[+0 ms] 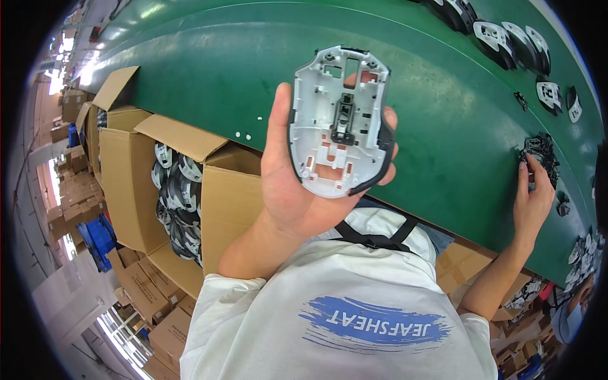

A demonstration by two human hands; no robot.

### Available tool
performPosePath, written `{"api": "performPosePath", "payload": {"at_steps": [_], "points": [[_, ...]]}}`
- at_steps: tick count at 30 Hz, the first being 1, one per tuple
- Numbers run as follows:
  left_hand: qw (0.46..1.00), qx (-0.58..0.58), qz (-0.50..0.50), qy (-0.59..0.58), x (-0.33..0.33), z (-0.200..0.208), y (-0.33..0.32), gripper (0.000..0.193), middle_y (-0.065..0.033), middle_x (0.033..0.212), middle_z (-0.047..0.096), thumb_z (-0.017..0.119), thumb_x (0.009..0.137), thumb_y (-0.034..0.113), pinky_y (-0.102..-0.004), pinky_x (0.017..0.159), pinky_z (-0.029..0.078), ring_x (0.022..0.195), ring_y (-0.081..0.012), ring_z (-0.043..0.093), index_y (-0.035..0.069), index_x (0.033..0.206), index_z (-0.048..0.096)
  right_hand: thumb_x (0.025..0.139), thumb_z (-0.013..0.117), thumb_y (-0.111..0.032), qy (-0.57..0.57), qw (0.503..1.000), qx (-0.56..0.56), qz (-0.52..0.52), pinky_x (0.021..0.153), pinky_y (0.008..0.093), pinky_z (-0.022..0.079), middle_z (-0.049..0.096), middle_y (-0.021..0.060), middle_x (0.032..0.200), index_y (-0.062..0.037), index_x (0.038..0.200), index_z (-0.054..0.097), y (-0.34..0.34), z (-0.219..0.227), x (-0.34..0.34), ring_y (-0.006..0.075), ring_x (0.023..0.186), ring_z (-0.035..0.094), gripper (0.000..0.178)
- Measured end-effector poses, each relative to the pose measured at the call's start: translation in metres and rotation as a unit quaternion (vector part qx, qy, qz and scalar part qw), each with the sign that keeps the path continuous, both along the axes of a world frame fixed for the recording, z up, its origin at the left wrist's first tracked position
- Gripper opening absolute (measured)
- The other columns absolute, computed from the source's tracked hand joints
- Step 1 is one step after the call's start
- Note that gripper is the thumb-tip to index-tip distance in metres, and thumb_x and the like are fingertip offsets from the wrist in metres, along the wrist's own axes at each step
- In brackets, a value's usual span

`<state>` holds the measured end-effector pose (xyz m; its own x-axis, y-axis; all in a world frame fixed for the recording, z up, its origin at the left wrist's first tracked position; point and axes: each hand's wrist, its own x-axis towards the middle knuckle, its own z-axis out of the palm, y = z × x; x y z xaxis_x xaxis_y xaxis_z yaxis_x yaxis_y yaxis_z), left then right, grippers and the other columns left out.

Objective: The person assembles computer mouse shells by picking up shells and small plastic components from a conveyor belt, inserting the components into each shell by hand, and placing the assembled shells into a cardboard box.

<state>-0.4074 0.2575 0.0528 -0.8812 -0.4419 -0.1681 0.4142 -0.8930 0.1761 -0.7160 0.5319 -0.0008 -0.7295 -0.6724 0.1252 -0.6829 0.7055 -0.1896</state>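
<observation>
My left hand [285, 193] is wrapped round a mouse shell [315, 120], raised above the bench with its hollow white inside showing. The shell has a dark rim, and a narrow black part [344, 117] sits down its middle. Far out to the right, my right hand [535, 199] is at a pile of small black plastic parts [544, 149]. Its fingertips are drawn together on the pile's near edge; the piece between them is mostly hidden.
On the green bench [209, 63], several black-and-white mouse shells [497, 41] lie at the far right. A small black part [520, 100] lies apart from the pile. An open cardboard box [231, 202] of shells stands at my left. White bits [247, 137] dot the bench.
</observation>
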Motion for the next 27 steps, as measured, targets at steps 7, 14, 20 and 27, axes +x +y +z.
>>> {"api": "performPosePath", "payload": {"at_steps": [7,14,20,27], "points": [[0.840,-0.314,0.342,-0.281,0.142,0.014,-0.102,0.059,-0.0145,0.148,0.065,0.049,0.112,0.051,-0.0490,0.110,0.053,0.131,-0.0330,0.064,0.012,0.155,0.055,0.105,0.069,-0.011,-0.087,0.991,-0.085,0.045,0.097,0.0382,0.053,0.075,0.0119,0.114,-0.0011,0.120,0.073,-0.002,0.003,0.007,0.0262,0.105,0.071,0.019],[0.407,-0.396,0.167,-0.806,0.388,-0.007,-0.161,0.060,-0.0146,0.139,0.069,0.068,0.107,0.045,-0.0358,0.114,0.045,0.129,-0.0244,0.062,-0.005,0.140,0.065,0.095,0.076,0.000,-0.153,0.963,-0.220,0.026,0.085,0.0291,0.054,0.073,0.0090,0.113,0.0024,0.109,0.072,-0.003,-0.013,0.007,0.0176,0.091,0.068,0.015],[0.345,-0.414,0.196,-0.819,0.397,-0.031,-0.172,0.069,-0.0177,0.142,0.063,0.072,0.106,0.038,-0.0402,0.111,0.049,0.129,-0.0273,0.061,-0.004,0.155,0.047,0.093,0.074,0.006,-0.165,0.962,-0.184,0.113,0.077,0.0300,0.056,0.072,0.0099,0.112,0.0006,0.120,0.074,-0.033,0.021,-0.001,0.0183,0.084,0.068,0.028],[0.389,-0.712,0.238,-0.534,0.116,-0.043,-0.300,0.045,-0.0118,0.136,0.067,0.067,0.109,0.025,-0.0357,0.109,0.049,0.123,-0.0220,0.063,0.002,0.147,0.061,0.091,0.081,-0.004,-0.143,0.974,-0.151,0.085,0.079,0.0362,0.058,0.075,0.0114,0.096,0.0000,0.104,0.076,-0.019,0.018,0.003,0.0288,0.087,0.072,0.014]]}}
